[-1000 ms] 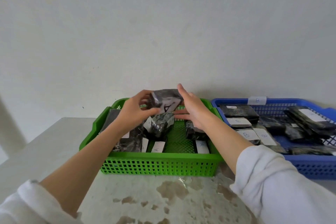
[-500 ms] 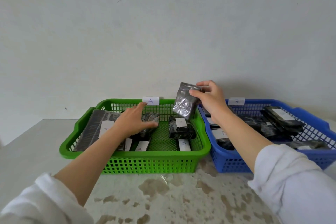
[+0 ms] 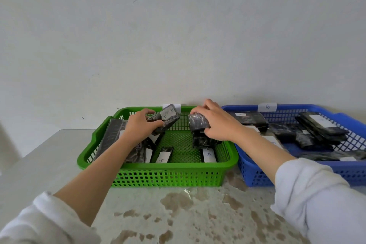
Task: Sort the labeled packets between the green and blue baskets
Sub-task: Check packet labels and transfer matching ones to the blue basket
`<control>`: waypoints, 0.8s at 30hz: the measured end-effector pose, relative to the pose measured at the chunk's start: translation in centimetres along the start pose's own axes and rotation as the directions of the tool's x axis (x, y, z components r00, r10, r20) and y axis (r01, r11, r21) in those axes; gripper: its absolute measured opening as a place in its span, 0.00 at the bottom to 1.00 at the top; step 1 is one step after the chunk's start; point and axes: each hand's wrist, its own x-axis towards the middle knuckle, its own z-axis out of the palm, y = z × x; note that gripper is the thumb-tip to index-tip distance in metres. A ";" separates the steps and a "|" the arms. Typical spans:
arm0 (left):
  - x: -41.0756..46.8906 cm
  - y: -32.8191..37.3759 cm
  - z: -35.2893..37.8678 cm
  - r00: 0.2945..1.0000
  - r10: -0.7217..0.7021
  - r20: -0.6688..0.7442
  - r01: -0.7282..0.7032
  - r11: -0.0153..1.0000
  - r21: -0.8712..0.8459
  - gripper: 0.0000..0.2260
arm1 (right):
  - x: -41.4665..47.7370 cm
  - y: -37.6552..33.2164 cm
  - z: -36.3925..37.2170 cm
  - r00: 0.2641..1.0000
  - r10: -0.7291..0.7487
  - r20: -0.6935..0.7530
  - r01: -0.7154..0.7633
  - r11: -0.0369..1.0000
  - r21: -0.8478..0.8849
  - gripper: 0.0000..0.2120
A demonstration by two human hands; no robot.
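Reaching forward, each hand (image 3: 139, 127) (image 3: 215, 123) grips a packet (image 3: 166, 118) (image 3: 198, 125).

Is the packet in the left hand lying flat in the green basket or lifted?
Lifted. The left hand holds the packet tilted above the green basket floor.

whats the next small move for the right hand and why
Probably let go of the dark packet and lift away: the right hand already presses it down onto other packets inside the green basket, whose visible labels read A.
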 end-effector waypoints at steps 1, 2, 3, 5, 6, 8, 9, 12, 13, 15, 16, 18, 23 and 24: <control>-0.1 0.0 0.1 1.000 0.000 0.000 0.000 1.000 -0.001 0.24 | -0.1 0.1 -0.3 0.999 0.011 0.049 -0.010 1.000 -0.018 0.26; -0.2 0.0 0.2 1.000 0.000 -0.002 0.000 1.000 -0.003 0.25 | -0.3 0.2 -0.7 0.995 0.030 0.091 -0.027 0.999 -0.030 0.25; -0.3 0.1 0.2 1.000 0.008 -0.007 -0.008 1.000 -0.003 0.25 | -0.4 0.2 -1.0 0.992 0.050 0.119 -0.046 0.998 -0.040 0.24; -0.6 0.4 0.2 0.996 0.081 -0.024 -0.081 0.996 0.022 0.28 | -0.5 0.3 -1.3 0.988 0.063 0.143 -0.051 0.995 -0.086 0.26; -0.9 0.7 0.2 0.987 0.155 -0.031 -0.153 0.987 0.051 0.29 | -0.4 0.3 -1.3 0.988 0.055 0.141 -0.037 0.992 -0.121 0.26; -1.4 1.2 0.2 0.948 0.316 -0.042 -0.308 0.943 0.125 0.29 | -0.3 0.2 -1.1 0.995 0.041 0.093 -0.022 0.980 -0.196 0.22; -1.6 1.5 0.1 0.925 0.379 -0.041 -0.367 0.915 0.168 0.28 | -0.2 0.2 -1.0 0.997 0.052 0.060 -0.037 0.972 -0.232 0.20; -2.3 1.9 -0.1 0.871 0.492 -0.016 -0.472 0.845 0.250 0.27 | -0.1 0.4 -0.5 0.987 0.156 0.038 -0.143 0.963 -0.227 0.19; -2.5 1.9 -0.2 0.858 0.513 -0.017 -0.493 0.831 0.257 0.27 | 0.0 0.5 -0.4 0.985 0.168 0.031 -0.160 0.971 -0.176 0.20; -2.8 2.1 -0.3 0.830 0.556 -0.040 -0.530 0.810 0.251 0.27 | 0.1 0.4 -0.4 0.980 0.187 -0.071 -0.185 0.982 0.034 0.19; -2.8 2.2 -0.3 0.812 0.581 -0.057 -0.553 0.797 0.245 0.27 | 0.3 0.0 -0.6 0.966 0.217 -0.143 -0.190 0.965 0.181 0.18; -3.0 2.6 -0.2 0.772 0.631 -0.075 -0.602 0.764 0.230 0.26 | 0.8 -0.8 -1.3 0.940 0.301 -0.159 -0.197 0.861 0.468 0.19; -3.5 3.1 0.0 0.743 0.663 -0.087 -0.652 0.747 0.130 0.23 | 1.1 -1.9 -2.2 0.962 0.264 0.071 -0.208 0.536 0.818 0.12; -3.5 3.0 0.0 0.762 0.638 -0.107 -0.631 0.770 0.097 0.22 | 1.0 -1.8 -2.0 0.967 0.252 0.033 -0.173 0.559 0.811 0.13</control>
